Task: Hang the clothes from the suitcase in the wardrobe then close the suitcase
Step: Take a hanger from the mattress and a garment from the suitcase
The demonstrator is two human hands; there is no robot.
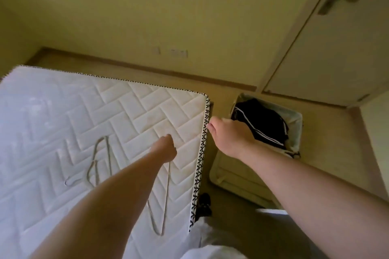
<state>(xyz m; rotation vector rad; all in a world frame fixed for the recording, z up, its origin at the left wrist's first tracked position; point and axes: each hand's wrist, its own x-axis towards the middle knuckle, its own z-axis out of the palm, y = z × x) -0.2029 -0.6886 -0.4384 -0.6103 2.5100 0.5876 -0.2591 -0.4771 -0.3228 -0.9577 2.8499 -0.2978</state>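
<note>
One hanger (167, 195) in left hand (165, 148); long axis along mattress (126, 111) edge.

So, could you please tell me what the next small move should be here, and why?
Probably lower the right hand onto the dark striped garment in the open suitcase and take hold of it. That hand hovers just above it holding nothing, while the left hand grips a hanger over the mattress, ready for it.
</note>
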